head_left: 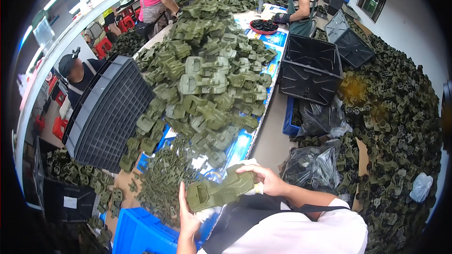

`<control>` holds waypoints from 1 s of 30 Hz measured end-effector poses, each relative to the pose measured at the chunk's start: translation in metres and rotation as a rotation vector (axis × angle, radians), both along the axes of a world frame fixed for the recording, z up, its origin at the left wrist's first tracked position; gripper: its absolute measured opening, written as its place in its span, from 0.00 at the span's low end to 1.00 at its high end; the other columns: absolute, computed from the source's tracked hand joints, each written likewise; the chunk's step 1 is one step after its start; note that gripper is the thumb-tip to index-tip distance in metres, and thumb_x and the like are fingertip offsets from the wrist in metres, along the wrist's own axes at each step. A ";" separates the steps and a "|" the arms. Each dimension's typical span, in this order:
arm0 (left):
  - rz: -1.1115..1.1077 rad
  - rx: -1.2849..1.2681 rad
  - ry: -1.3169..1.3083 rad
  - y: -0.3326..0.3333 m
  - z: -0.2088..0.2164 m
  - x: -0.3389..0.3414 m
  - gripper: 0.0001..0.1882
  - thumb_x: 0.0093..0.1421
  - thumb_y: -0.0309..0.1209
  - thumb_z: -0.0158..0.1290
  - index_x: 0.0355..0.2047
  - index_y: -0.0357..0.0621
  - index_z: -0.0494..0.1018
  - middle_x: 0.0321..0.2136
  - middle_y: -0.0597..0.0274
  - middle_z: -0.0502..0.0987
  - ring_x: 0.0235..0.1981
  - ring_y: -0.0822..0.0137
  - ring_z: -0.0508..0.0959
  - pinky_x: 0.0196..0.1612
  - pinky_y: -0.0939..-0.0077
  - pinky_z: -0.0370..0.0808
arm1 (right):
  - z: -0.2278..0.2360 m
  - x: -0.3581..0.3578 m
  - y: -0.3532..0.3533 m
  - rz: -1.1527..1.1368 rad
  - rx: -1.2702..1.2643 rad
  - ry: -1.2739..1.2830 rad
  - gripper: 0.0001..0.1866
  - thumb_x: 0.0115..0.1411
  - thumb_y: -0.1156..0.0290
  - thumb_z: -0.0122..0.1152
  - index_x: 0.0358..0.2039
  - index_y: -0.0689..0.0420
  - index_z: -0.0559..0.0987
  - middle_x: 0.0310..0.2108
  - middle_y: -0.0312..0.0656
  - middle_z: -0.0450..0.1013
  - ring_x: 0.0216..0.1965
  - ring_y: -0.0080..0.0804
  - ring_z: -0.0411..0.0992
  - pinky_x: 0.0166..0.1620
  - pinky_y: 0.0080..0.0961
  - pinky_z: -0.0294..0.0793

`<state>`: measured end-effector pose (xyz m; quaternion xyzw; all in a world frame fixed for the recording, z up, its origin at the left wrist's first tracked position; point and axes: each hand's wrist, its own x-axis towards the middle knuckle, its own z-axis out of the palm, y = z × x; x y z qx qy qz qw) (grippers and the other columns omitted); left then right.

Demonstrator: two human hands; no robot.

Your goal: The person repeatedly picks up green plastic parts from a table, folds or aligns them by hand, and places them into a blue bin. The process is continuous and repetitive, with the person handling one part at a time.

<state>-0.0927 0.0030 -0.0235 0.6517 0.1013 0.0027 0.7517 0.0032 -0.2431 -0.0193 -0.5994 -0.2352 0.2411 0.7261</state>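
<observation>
Between my two hands, close to my body, is an olive-green plastic toy vehicle body [217, 189], tilted, with a squarish recess at its left end. My left hand [189, 221] supports that left end, one finger extended along its side and white covering visible under it. My right hand [272, 179] grips the right end, its fingers over the top edge and white material at the fingertips. Beyond the part lies a spread of small green plastic pieces [165, 176]. A tall heap of similar green bodies [202, 84] rises behind it on the table.
A blue bin [141, 235] stands at my lower left. Grey crates [110, 113] are stacked left of the heap; black crates [310, 68] stand right of the table. Plastic bags [313, 164] and a large pile of green parts [391, 127] occupy the right. Several people work farther off.
</observation>
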 end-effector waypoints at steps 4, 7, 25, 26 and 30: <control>-0.049 0.572 -0.255 -0.029 -0.017 0.059 0.47 0.38 0.26 0.66 0.59 0.41 0.54 0.48 0.51 0.69 0.49 0.59 0.70 0.51 0.68 0.68 | 0.001 0.062 -0.050 0.007 -0.243 -0.351 0.29 0.45 0.73 0.66 0.51 0.54 0.70 0.50 0.43 0.64 0.53 0.37 0.62 0.55 0.30 0.59; -0.033 0.493 -0.255 -0.069 -0.003 0.127 0.44 0.39 0.28 0.65 0.57 0.38 0.56 0.49 0.48 0.67 0.48 0.57 0.71 0.51 0.69 0.66 | 0.019 0.123 -0.088 -0.097 -0.240 -0.471 0.27 0.45 0.70 0.67 0.49 0.54 0.73 0.48 0.44 0.68 0.50 0.41 0.65 0.55 0.31 0.59; 0.589 0.912 0.223 -0.055 -0.039 0.190 0.34 0.49 0.20 0.54 0.57 0.40 0.57 0.54 0.51 0.62 0.55 0.59 0.64 0.58 0.69 0.57 | -0.133 0.757 -0.168 -0.819 -0.688 -0.506 0.34 0.45 0.85 0.42 0.56 0.55 0.64 0.52 0.50 0.64 0.47 0.39 0.67 0.52 0.26 0.64; 0.623 0.926 0.242 -0.056 -0.039 0.180 0.34 0.49 0.20 0.54 0.57 0.40 0.57 0.54 0.51 0.62 0.55 0.58 0.64 0.58 0.69 0.57 | -0.133 0.762 -0.151 -0.689 -0.718 -0.475 0.33 0.44 0.85 0.42 0.56 0.55 0.65 0.51 0.51 0.65 0.52 0.39 0.65 0.56 0.25 0.59; 0.787 1.034 0.304 -0.056 -0.042 0.110 0.36 0.47 0.30 0.57 0.57 0.41 0.57 0.54 0.48 0.61 0.57 0.49 0.59 0.59 0.60 0.54 | -0.156 0.742 -0.108 -0.619 -0.968 -0.655 0.28 0.44 0.85 0.44 0.50 0.60 0.69 0.47 0.51 0.69 0.50 0.41 0.66 0.55 0.29 0.61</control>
